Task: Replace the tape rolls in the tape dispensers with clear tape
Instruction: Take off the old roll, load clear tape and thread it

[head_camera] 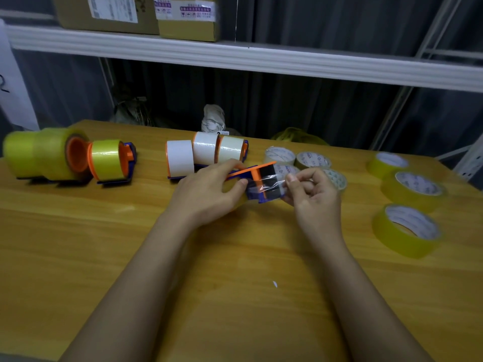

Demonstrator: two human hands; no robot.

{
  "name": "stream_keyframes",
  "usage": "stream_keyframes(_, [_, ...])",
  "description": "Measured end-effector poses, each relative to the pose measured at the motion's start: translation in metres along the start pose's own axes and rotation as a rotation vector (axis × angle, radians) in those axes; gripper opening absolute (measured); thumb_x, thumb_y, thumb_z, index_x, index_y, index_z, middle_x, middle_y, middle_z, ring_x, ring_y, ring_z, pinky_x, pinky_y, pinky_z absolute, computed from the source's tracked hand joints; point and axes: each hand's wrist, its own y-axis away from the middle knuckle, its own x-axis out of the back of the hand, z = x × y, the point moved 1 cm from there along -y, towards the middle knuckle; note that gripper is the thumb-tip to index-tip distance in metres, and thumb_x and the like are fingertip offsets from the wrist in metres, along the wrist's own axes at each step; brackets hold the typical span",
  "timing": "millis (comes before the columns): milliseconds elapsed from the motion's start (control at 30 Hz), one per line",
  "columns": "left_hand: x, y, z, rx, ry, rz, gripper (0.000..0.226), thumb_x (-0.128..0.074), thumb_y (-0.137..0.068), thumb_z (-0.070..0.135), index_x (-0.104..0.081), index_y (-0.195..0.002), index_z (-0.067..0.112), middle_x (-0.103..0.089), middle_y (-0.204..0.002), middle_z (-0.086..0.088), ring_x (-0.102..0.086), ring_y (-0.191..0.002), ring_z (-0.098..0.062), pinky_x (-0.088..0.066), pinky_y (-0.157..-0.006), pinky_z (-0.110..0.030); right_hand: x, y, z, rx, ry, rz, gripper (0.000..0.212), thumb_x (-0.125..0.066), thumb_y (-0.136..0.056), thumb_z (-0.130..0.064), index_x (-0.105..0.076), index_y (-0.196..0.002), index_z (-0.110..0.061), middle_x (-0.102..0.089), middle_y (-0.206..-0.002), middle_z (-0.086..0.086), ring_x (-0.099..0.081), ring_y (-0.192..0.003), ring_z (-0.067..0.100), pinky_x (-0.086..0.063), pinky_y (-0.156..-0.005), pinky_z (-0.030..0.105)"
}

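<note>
Head view, looking down on a wooden bench (78,244). Near the middle of the bench, toward its far edge, the left hand (206,194) grips a blue-and-orange tape dispenser (261,182), its fingers curled round the body and the thumb lying along the near side. The right hand (313,197) meets it from the right and pinches the free end of a clear tape strip (269,188) between thumb and fingertips. The dispenser's long axis runs roughly left to right, so the strip leads straight from one grip to the other; the right hand is the nearer to the loose end, and any threading pull would probably run rightward along that axis. Whether a roll is seated inside cannot be told. Just behind the right hand lie clear tape rolls (312,160); yellowish rolls (407,231) sit toward the right edge. Along the far edge stand dispensers with white rolls (205,150) and, toward the left corner, dispensers with yellow rolls (107,159), these apparently not yet changed. Cardboard boxes (188,19) rest on a shelf (261,57) above.
</note>
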Motion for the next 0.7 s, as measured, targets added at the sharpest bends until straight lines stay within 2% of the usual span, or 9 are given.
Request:
stream_keyframes(133, [-0.0022, 0.002, -0.0005, 0.033, 0.015, 0.049, 0.046, -0.036, -0.08, 0.06, -0.05, -0.12, 0.043, -0.063, -0.111, 0.011, -0.057, -0.105, -0.018, -0.05, -0.084, -0.043, -0.0007, 0.0007, -0.0005, -0.002, -0.029, -0.008, 0.016, -0.057, -0.094, -0.006, -0.055, -0.081, -0.014, -0.067, -0.069, -0.003, -0.067, -0.068, 0.005, -0.058, -0.067, 0.025])
stream_keyframes(300, [-0.003, 0.0047, 0.0016, 0.052, 0.018, 0.076, 0.047, -0.037, -0.078, 0.06, -0.052, -0.118, 0.04, -0.064, -0.109, 0.009, -0.059, -0.103, -0.019, -0.051, -0.083, -0.042, 0.0001, -0.0002, 0.0002, -0.004, -0.034, -0.021, 0.018, -0.057, -0.094, -0.005, -0.054, -0.079, -0.014, -0.068, -0.067, -0.004, -0.068, -0.07, 0.005, -0.058, -0.066, 0.024])
stream_keyframes(533, [-0.0061, 0.0049, 0.0026, 0.047, -0.013, 0.1, 0.031, -0.049, -0.09, 0.053, -0.053, -0.117, 0.039, -0.063, -0.108, 0.01, -0.059, -0.1, -0.019, -0.05, -0.079, -0.038, -0.001, 0.0014, -0.0004, 0.009, 0.039, 0.006, 0.016, -0.058, -0.095, -0.012, -0.055, -0.08, -0.018, -0.069, -0.07, -0.001, -0.07, -0.071, 0.012, -0.06, -0.069, 0.039])
stream_keyframes(700, [-0.0073, 0.0071, 0.0051, 0.033, -0.044, 0.111, 0.032, -0.048, -0.091, 0.051, -0.053, -0.119, 0.036, -0.062, -0.109, 0.011, -0.059, -0.1, -0.017, -0.05, -0.077, -0.037, -0.001, 0.0005, -0.0009, -0.006, 0.084, 0.024, 0.017, -0.058, -0.095, -0.016, -0.055, -0.079, -0.02, -0.07, -0.067, -0.004, -0.07, -0.071, 0.01, -0.059, -0.071, 0.045])
